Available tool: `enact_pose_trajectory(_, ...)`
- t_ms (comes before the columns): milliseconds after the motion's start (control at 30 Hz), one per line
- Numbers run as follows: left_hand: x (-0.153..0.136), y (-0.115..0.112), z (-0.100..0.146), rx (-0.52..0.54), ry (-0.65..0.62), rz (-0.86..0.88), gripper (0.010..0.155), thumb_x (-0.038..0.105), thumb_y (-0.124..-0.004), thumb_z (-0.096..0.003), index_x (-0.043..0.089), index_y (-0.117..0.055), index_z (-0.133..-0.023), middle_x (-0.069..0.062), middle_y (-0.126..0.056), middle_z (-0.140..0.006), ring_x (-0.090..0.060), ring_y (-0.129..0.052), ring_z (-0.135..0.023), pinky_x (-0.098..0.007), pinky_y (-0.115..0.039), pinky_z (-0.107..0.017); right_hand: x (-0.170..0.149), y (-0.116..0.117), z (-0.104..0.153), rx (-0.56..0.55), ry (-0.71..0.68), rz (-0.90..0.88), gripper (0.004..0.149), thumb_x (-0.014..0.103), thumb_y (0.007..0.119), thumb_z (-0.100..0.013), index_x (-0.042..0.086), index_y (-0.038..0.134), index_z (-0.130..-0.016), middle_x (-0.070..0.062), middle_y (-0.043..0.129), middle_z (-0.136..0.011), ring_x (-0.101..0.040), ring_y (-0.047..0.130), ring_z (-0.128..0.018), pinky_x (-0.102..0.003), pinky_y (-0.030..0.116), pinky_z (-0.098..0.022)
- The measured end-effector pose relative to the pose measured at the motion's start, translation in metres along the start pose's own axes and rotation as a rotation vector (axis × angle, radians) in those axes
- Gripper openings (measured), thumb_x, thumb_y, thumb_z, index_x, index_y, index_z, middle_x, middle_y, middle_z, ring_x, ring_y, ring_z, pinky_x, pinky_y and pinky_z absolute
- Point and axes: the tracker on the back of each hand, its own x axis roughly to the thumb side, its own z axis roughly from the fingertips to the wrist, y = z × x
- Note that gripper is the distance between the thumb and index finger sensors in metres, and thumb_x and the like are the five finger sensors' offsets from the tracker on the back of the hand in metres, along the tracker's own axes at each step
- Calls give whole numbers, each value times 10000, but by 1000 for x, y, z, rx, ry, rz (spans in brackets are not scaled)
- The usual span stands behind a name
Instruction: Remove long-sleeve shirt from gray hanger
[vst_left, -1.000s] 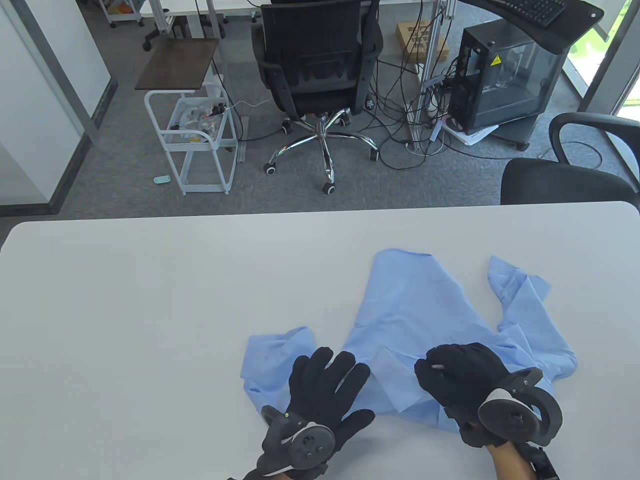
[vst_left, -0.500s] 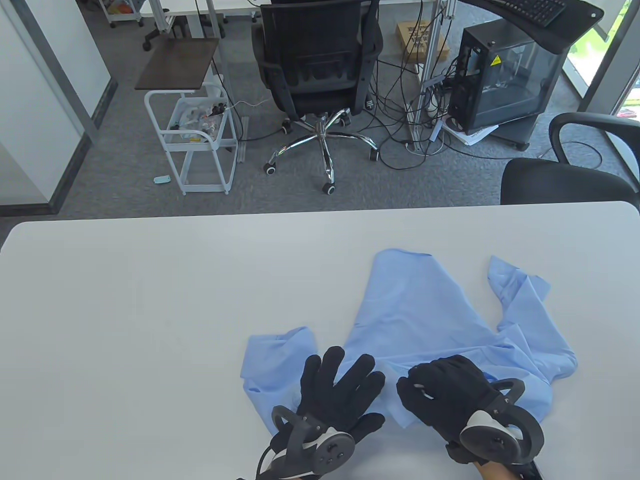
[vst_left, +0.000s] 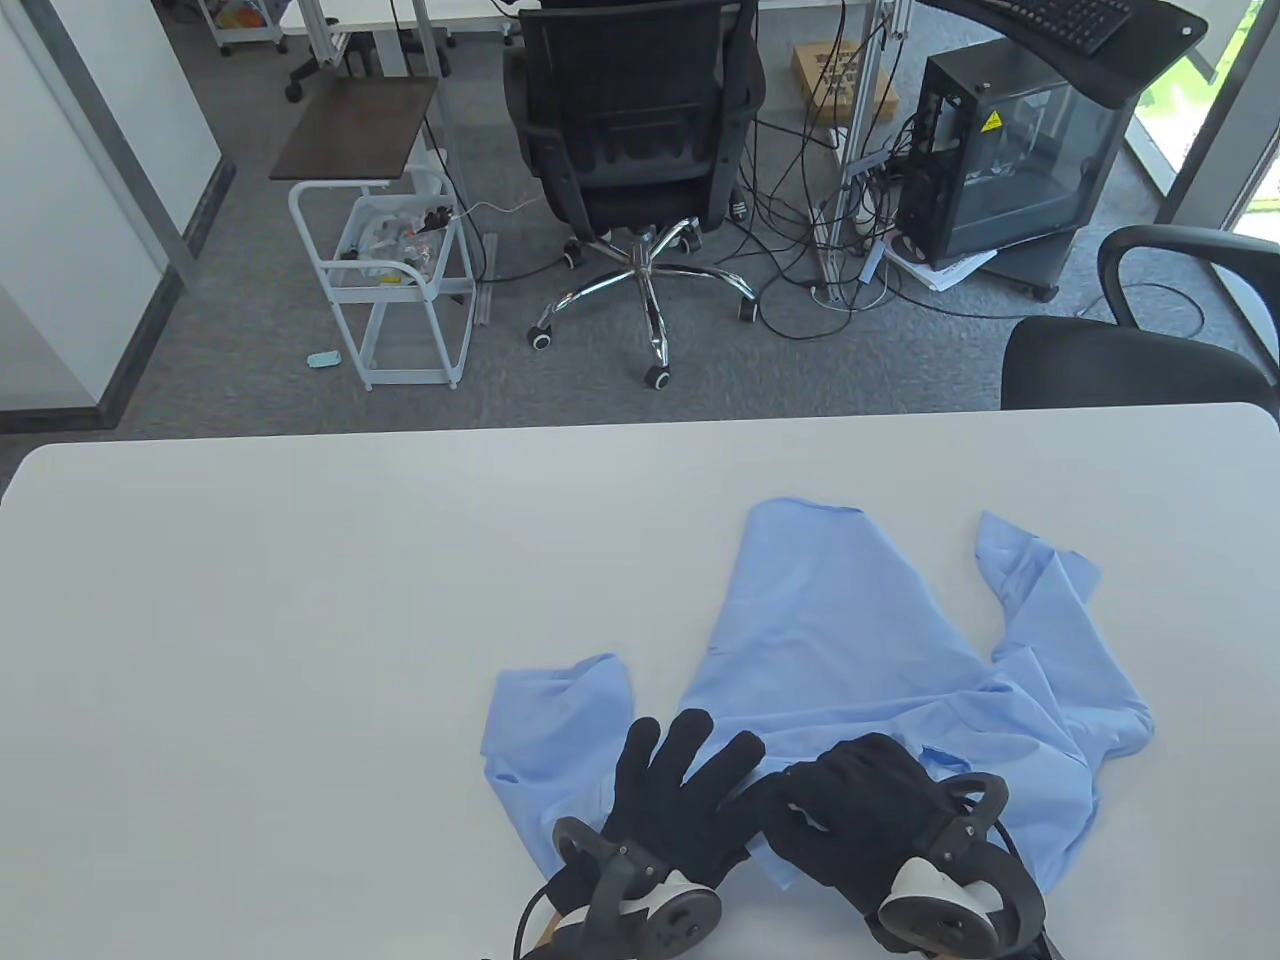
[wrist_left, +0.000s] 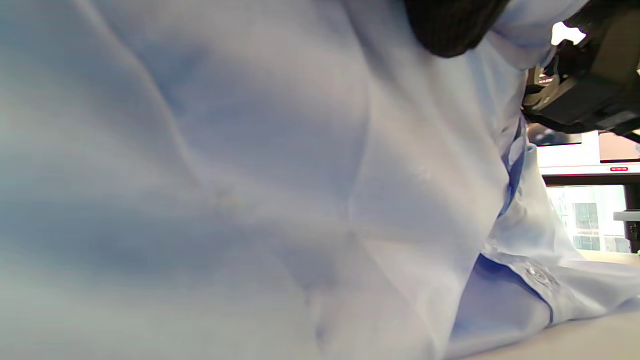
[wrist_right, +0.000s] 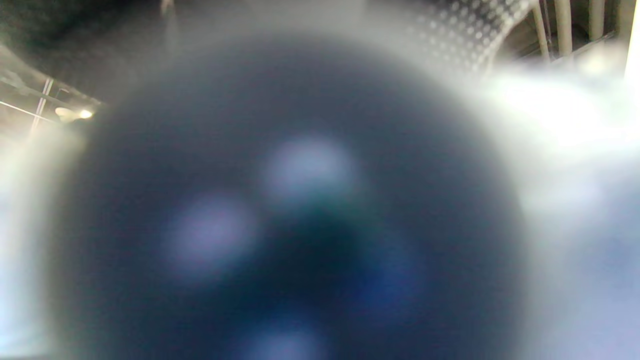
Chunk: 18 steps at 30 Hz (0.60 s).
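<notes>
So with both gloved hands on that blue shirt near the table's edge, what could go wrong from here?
The gray hanger is not visible, so the hands work by feel and may tug cloth against it. The right hand grips the blue shirt near the table edge, so a pull may drag it off. The left hand lies flat on the cloth, which may pin it.

left hand (vst_left: 685, 800) flat, fingers spread; right hand (vst_left: 850, 815) curled, touching left.

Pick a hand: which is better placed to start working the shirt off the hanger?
Right, tentatively. The right hand is curled over bunched fabric at the shirt near edge, likely a grip already. The left hand lies flat with fingers spread, pinning cloth. No hanger shows, so this is a guess.
</notes>
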Motion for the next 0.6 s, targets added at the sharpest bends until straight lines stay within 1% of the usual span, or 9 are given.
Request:
enact_pose_trajectory(33,1,0,0,0,-13,-3,586,491,-690,-534,554,-442,-1061,165,-493,-1205,-398,-452,-1174,-651,-261,-817,0,0,0,-1,-5,1,367,544,935,-463,203,918,-596,177,820,-276,55,860,-100,-314,942,-374)
enact_pose_trajectory(67,2,0,0,-10,-25,-5,625,463,-692,-543,573,-363,-1064,172,-497,-1206,-386,-463,-1177,-646,-269,-821,1,1,0,-3,-8,-4,367,545,934,-464,202,918,-595,177,820,-276,54,860,-100,-314,942,-375)
enact_pose_trajectory(133,4,-2,0,-25,-27,-32,679,433,-689,-548,526,-256,-1063,186,-546,-1186,-366,-500,-1175,-643,-284,-822,3,0,0,-6,-28,-11,369,542,938,-459,200,918,-597,174,821,-275,51,860,-101,-315,941,-377)
enact_pose_trajectory(167,4,-3,-1,-33,-34,-20,677,431,-685,-548,523,-251,-1060,192,-579,-1168,-349,-529,-1172,-640,-295,-823,4,0,1,-5,-33,-2,369,543,938,-458,201,919,-595,174,821,-275,51,860,-100,-315,940,-378)
enact_pose_trajectory(233,5,-3,-1,-45,-45,-7,619,420,-684,-553,552,-355,-1059,178,-608,-1141,-337,-541,-1163,-638,-289,-825,5,1,0,2,-39,-5,368,543,936,-458,202,918,-596,175,821,-275,51,860,-101,-314,941,-378)
enact_pose_trajectory(300,5,-2,-1,-32,-40,-13,600,425,-698,-547,555,-411,-1057,175,-645,-1112,-312,-581,-1151,-634,-303,-826,4,4,1,11,-38,-13,367,542,934,-461,201,918,-597,175,822,-275,51,861,-100,-315,941,-377)
enact_pose_trajectory(400,4,-1,0,-18,-33,-6,588,436,-722,-538,570,-449,-1041,174,-672,-1078,-296,-614,-1135,-629,-317,-829,3,4,1,12,-38,-16,368,543,932,-463,200,919,-598,174,822,-277,51,861,-101,-316,941,-376)
enact_pose_trajectory(600,6,1,-1,-18,-32,-23,555,461,-760,-523,559,-501,-1004,154,-719,-1004,-273,-652,-1111,-628,-324,-832,1,10,2,34,-24,-46,370,542,930,-466,197,920,-601,173,824,-278,49,864,-101,-320,940,-377)
